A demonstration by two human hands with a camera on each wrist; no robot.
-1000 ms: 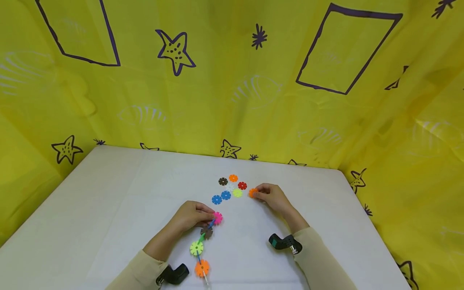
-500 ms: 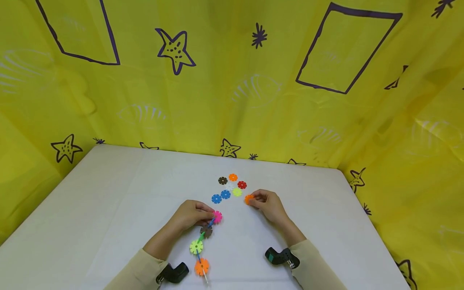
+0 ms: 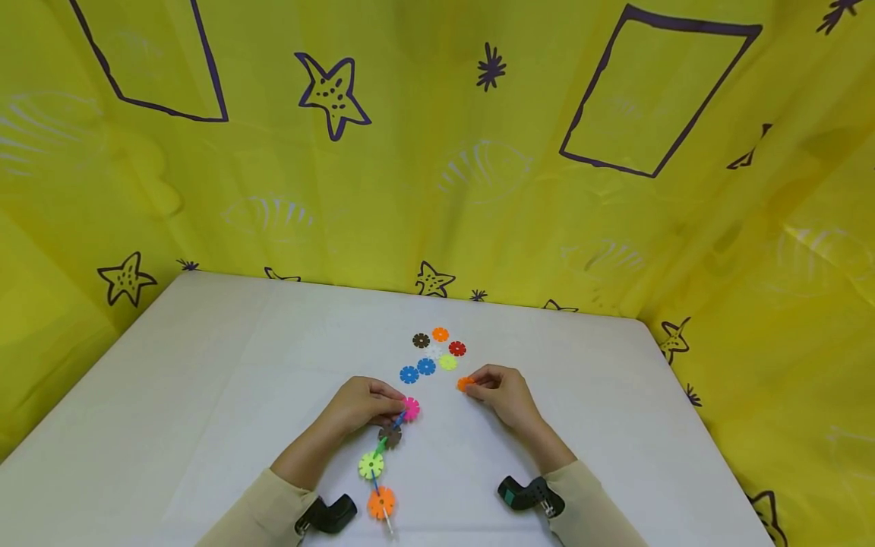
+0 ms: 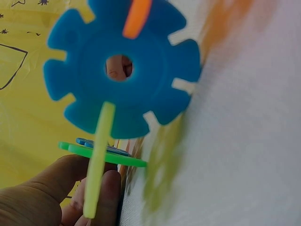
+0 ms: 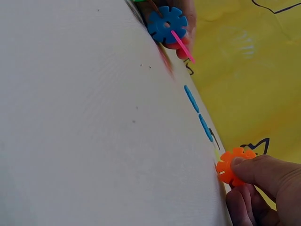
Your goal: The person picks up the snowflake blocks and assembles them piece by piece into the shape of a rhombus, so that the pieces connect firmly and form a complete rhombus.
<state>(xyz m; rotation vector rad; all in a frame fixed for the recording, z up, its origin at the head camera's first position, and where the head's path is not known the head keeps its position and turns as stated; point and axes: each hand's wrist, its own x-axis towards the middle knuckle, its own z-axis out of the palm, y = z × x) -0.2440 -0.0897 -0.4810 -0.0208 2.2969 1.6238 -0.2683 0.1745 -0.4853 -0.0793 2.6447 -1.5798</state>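
Note:
My left hand (image 3: 362, 401) pinches the upper part of a chain of notched plastic discs, beside its pink disc (image 3: 412, 409). Below that, the chain runs through blue, brown, green and yellow-green discs to an orange disc (image 3: 380, 503) with a pale piece at the bottom. A blue disc (image 4: 155, 89) of the chain fills much of the left wrist view, partly covering the fingers. Between thumb and fingers my right hand (image 3: 504, 393) holds a loose orange disc (image 5: 225, 165), apart from the chain and to the right of the pink disc.
Beyond the hands, several loose discs lie flat on the white table (image 3: 273, 342): two blue discs (image 3: 418, 371), a brown disc (image 3: 421, 340), an orange disc (image 3: 440, 334), a red disc (image 3: 457, 349), a yellow-green disc (image 3: 447, 362) and a white one. A yellow curtain (image 3: 410, 205) hangs behind.
My right hand has moved left and nearer, bringing the orange disc closer to the pink end of the chain. The left hand and the chain stay where they were.

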